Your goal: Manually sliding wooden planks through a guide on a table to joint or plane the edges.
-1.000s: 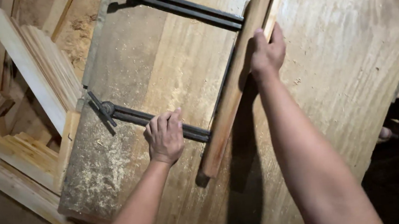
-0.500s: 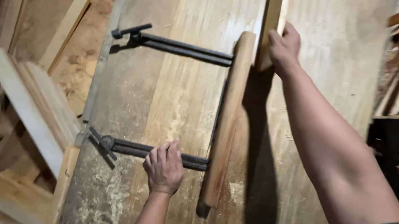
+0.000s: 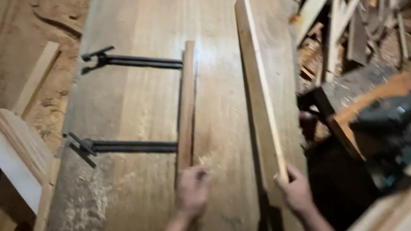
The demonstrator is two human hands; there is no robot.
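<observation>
My right hand pinches the near end of the loose plank, holding it on edge just right of the clamped batten. My left hand rests at the batten's near end; its grip is blurred, so I cannot tell. Two bar clamps left of the batten pin it to the desk so it stays fixed.

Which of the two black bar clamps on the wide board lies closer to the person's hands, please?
The lower bar clamp, whose bar meets the clamped wooden strip just above the left hand. The other clamp lies farther up the wide board.
</observation>
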